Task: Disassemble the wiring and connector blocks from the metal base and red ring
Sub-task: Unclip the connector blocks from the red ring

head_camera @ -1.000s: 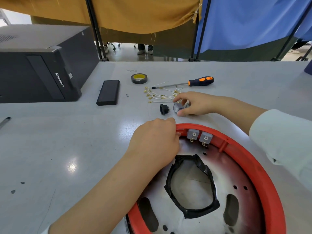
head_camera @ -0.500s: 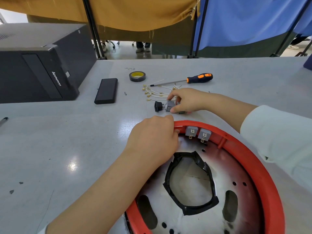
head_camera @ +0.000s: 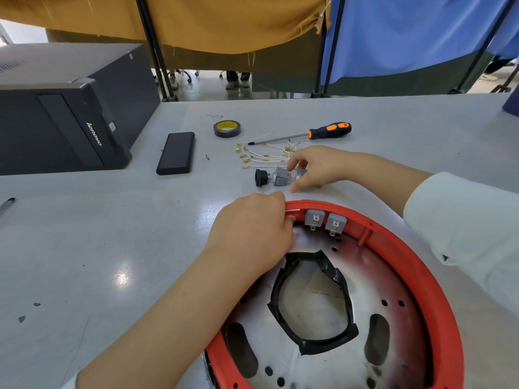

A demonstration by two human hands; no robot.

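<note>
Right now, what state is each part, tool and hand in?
red ring: on metal base, gripped by left hand
two grey connector blocks: still mounted, no wires attached
removed grey blocks: on table, right hand fingers touching them
black switch: loose
white wires: detached, piled
screwdriver: lying unused
tape roll: flat

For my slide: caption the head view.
Left hand grips the red ring; right hand sets a removed grey connector block on the table.

Left hand [head_camera: 250,231] fisted, fingers curled; right hand [head_camera: 314,168] pinching.
</note>
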